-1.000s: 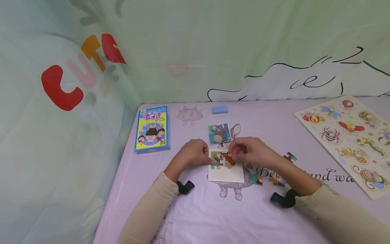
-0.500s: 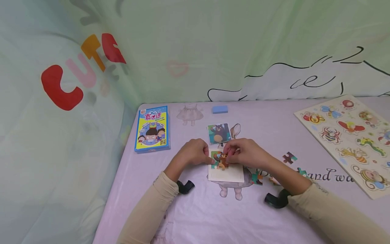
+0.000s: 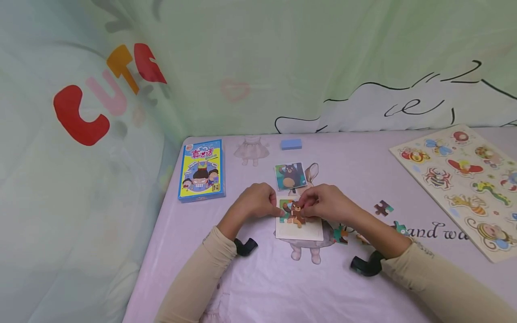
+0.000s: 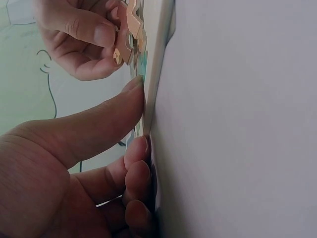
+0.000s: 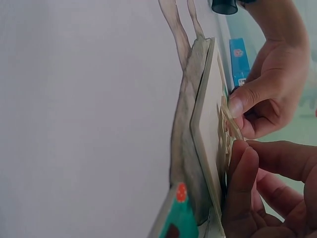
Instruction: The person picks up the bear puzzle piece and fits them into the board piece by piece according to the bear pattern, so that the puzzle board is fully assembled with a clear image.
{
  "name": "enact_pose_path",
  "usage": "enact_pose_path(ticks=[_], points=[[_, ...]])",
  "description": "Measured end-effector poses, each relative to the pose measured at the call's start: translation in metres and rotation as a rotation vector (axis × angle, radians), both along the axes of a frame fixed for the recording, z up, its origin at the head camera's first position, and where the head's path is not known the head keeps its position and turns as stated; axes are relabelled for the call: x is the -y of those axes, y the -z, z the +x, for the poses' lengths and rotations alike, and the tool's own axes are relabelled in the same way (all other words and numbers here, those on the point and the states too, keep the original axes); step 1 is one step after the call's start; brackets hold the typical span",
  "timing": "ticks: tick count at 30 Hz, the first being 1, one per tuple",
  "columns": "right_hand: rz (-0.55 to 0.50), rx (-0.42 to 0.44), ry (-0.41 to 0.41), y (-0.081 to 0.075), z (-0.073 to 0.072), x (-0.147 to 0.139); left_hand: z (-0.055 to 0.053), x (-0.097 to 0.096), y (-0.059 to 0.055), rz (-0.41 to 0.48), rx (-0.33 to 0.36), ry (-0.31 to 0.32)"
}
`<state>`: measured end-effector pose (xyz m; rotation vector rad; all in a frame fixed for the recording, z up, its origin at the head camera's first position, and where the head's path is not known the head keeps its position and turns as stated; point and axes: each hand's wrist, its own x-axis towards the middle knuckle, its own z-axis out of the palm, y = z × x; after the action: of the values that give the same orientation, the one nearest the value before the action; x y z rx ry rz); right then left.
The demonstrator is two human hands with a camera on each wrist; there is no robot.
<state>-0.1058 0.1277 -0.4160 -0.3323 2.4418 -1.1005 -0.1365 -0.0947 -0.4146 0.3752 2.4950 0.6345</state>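
Note:
A pale puzzle board lies on the tablecloth, with jigsaw pieces of a brown bear in its upper left part. My left hand grips its left edge, thumb on top over a green piece and the other fingers curled at the edge. In my right hand, thumb and fingers pinch a brown jigsaw piece, tilted close over the laid pieces. The right wrist view shows this piece slanting up from the board between both hands. Beyond the board lies a bear picture card.
Several loose jigsaw pieces lie right of the board, among them a brown one and a green-orange one, some partly under my right forearm. A blue-yellow box stands left, a blue block behind, an insect puzzle board far right.
My right hand has moved left with the brown piece, which then shifted slightly toward me over the laid pieces. A green loose piece has come into view beside the right forearm. My left hand stays put.

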Motion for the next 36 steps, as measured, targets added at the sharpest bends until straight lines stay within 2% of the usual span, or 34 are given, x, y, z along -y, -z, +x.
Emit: enact_pose_path(ticks=[13, 26, 32, 36], points=[[0.027, 0.013, 0.040, -0.0016, 0.0008, 0.0028, 0.0005, -0.0008, -0.0019, 0.001, -0.004, 0.009], [0.042, -0.026, 0.053, 0.0009, 0.0000, 0.0014, -0.0005, -0.0014, 0.0006, 0.001, -0.004, 0.010], [0.045, 0.018, 0.046, -0.0012, -0.0018, -0.0031, -0.0013, -0.0020, 0.0007, -0.008, 0.002, 0.011], [0.044, 0.041, 0.011, -0.0011, -0.0033, -0.0041, 0.0004, -0.0025, 0.0018, -0.004, -0.038, 0.037]])
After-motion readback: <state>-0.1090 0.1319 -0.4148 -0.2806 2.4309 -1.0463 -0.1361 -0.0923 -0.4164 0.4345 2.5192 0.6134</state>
